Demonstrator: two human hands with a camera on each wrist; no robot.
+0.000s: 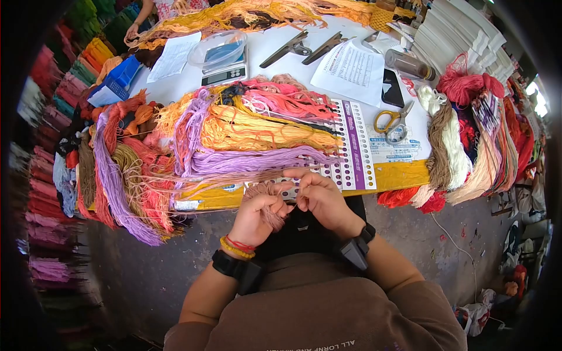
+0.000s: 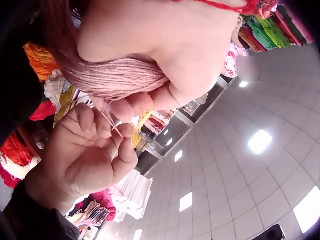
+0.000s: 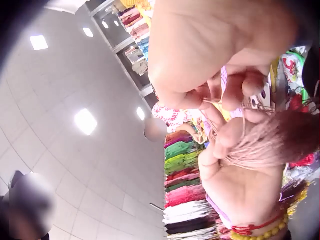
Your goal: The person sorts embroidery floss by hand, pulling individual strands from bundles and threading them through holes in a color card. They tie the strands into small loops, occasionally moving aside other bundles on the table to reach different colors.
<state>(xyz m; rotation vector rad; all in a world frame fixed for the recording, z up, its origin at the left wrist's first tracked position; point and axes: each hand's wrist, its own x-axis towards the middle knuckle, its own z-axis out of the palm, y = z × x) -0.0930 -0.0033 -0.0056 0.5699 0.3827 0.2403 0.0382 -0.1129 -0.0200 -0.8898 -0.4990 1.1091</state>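
Note:
A dusty-pink bundle of thread (image 1: 270, 198) lies in my left hand (image 1: 256, 217), whose fingers curl round it. The same bundle (image 2: 117, 77) stretches across the palm in the left wrist view. Close beside it, my right hand (image 1: 324, 202) pinches thin strands between thumb and index finger, and those strands run to the bundle in both wrist views. Both hands are in front of the table's near edge. Just beyond them lies a white card with punched holes and a purple strip (image 1: 358, 146), partly covered by lilac (image 1: 252, 161) and yellow-orange thread (image 1: 257, 128).
Scissors (image 1: 395, 124), a phone (image 1: 392, 88) and printed sheets (image 1: 349, 67) lie beyond the card. A scale (image 1: 225, 75) with a plastic bowl stands at the back left. Thread skeins (image 1: 456, 140) hang over the right edge. Another person's arm (image 1: 140, 20) shows at the far left.

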